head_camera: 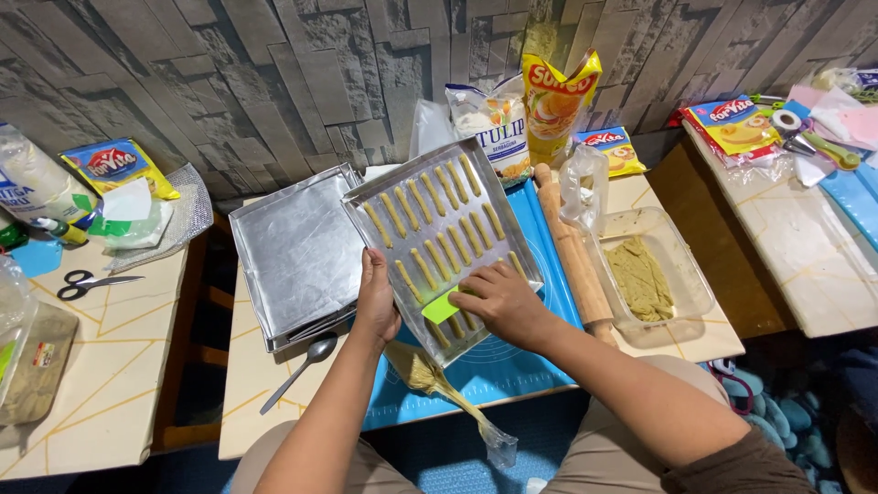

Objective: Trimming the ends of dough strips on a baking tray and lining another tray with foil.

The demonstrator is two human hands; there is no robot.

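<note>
Nearest, at 6 o'clock: piping bag (pixel 448 395) with greenish dough lies slack on the blue silicone mat (pixel 494 370), tip toward the body, set down within reach. A metal spoon (pixel 300 370) rests at 7 o'clock on the pale table (pixel 247 402).

Centre: left hand (pixel 377 302) grips the near-left edge of the baking tray (pixel 366 203), fingers curled over the rim, likely steadying it. Right hand (pixel 501 300) is pressed together, pinching a small green scraper (pixel 441 306) against the tray floor, just at its fingertips. Rows of dough sticks (pixel 437 220) run from the hands toward 12 o'clock, spaced apart, probably so they bake separately.

At 10 o'clock: empty trays (pixel 297 252), stacked under the working tray's edge. At 2 o'clock: rolling pin (pixel 572 256), then a clear tub of dough (pixel 645 274). Farthest, against the wall: flour bag (pixel 489 119), oil pouch (pixel 556 101).
</note>
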